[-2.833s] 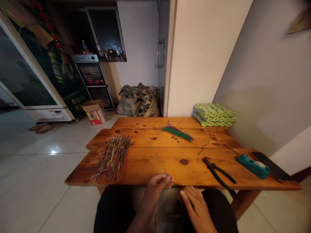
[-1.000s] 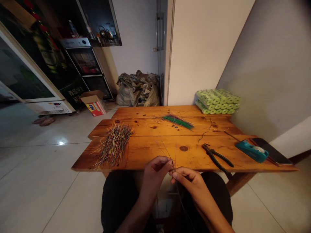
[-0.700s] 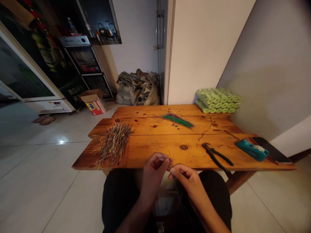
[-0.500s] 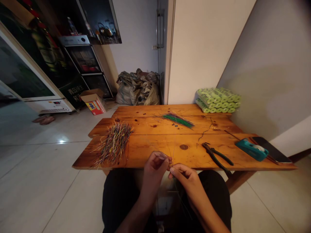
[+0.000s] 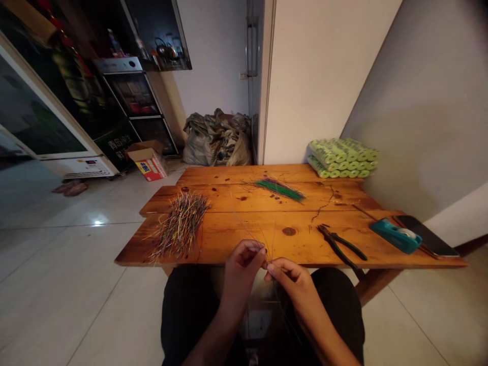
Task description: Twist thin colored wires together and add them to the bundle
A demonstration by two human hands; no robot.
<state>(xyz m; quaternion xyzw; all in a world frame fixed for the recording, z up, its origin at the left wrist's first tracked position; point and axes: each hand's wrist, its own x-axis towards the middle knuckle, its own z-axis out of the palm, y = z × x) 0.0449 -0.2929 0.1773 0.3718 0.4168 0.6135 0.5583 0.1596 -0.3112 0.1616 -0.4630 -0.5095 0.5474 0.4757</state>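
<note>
At the table's front edge, my left hand [image 5: 247, 255] and my right hand [image 5: 288, 273] are close together, both closed in a pinch. Several thin wires [image 5: 270, 245] fan up from between the fingertips, and a darker strand trails down below my right hand over my lap. The exact spot where the fingers grip the wires is hidden. To the left lies a heap of multicoloured wires [image 5: 182, 223]. A bundle of green wires [image 5: 280, 189] rests farther back. Pliers [image 5: 341, 245] with dark handles lie open to the right of my hands.
The wooden table [image 5: 229, 223] bears a teal tape dispenser [image 5: 396, 235], a dark phone [image 5: 427, 235] and a twisted dark wire [image 5: 323, 206] on the right. Green-wrapped paper rolls [image 5: 341, 157] are stacked at the back. Bulging sacks [image 5: 217, 137] and a cardboard box [image 5: 148, 160] stand on the floor beyond.
The wires above my fingers are more spread out, with one leaning farther left. Both hands stay pinched in nearly the same place.
</note>
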